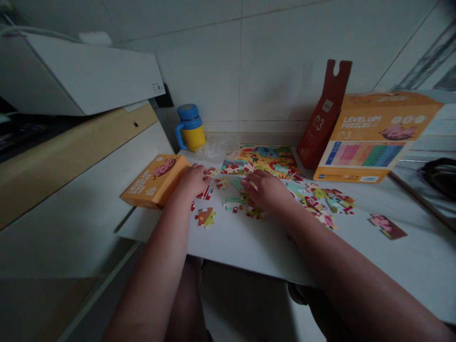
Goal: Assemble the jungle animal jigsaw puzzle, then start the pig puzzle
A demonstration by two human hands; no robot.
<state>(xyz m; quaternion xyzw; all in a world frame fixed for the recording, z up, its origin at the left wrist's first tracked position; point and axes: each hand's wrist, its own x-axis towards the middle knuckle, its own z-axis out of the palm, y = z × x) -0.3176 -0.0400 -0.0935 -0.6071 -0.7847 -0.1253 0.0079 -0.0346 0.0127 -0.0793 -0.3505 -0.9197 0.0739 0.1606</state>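
Observation:
My left hand (194, 181) rests on the white table among loose puzzle pieces, its fingers curled with a small piece (213, 172) at the fingertips. My right hand (266, 188) lies over several loose pieces (233, 204), fingers bent and pinching what looks like a pale piece at their tips. A partly joined colourful puzzle (263, 159) lies just beyond both hands. More loose pieces (326, 199) are heaped to the right of my right hand.
An orange puzzle box (156, 181) lies left of my left hand. A larger orange box (374, 137) and a red cardboard sleeve (322, 118) lean on the tiled wall. A yellow-and-blue mug (191, 127) stands at the back. One separate piece (386, 226) lies far right.

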